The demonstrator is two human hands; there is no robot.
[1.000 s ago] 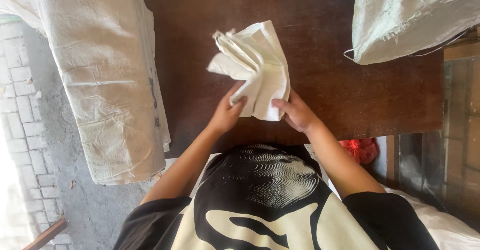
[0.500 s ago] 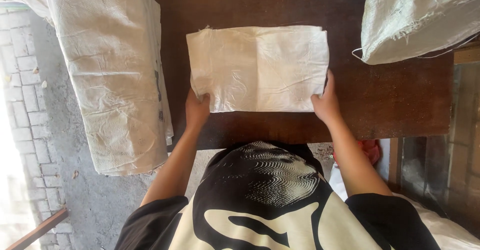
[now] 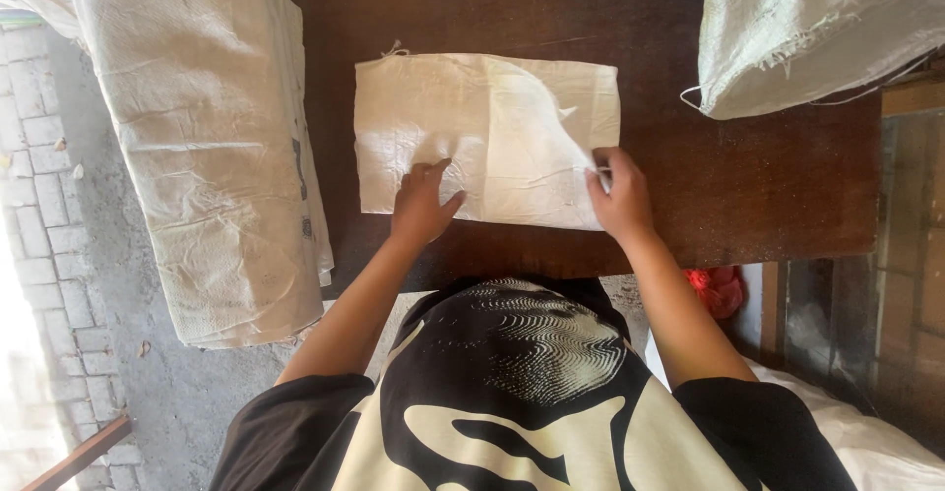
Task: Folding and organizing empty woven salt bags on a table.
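A flat white woven bag [image 3: 482,127] lies spread on the dark wooden table [image 3: 748,176]. My left hand [image 3: 421,204] presses flat on its near left part, fingers spread. My right hand [image 3: 618,194] pinches the bag's near right edge, where a top layer curves up and away from the layer beneath.
A thick stack of white woven sacks [image 3: 197,127] hangs over the table's left side. Another white sack [image 3: 807,29] rests at the far right corner. Something red [image 3: 717,289] lies below the table's near edge. Brick paving [image 3: 39,206] runs along the left.
The bag went from a bunched, hanging bundle to lying flat on the table. My hands moved from its near corners onto it; the right hand now lifts a layer at the right edge.
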